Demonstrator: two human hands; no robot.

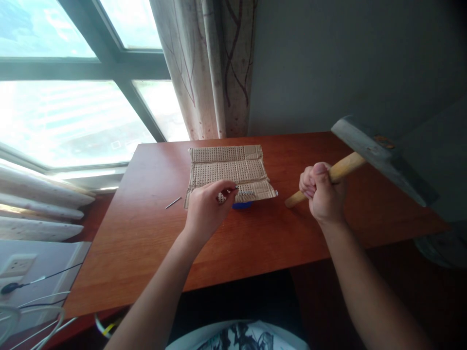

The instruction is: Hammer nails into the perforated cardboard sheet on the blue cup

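Note:
My left hand pinches a small nail upright over the near edge of a perforated cardboard sheet on the red-brown table. A short row of nails stands in the cardboard just right of my fingers. My right hand is closed round the wooden handle of a hammer, whose grey metal head is raised to the right, above the table. A blue object peeks out from under the cardboard's near edge.
A loose nail lies on the table left of the cardboard. A window and patterned curtain stand behind the table. A wall socket and cables sit at lower left.

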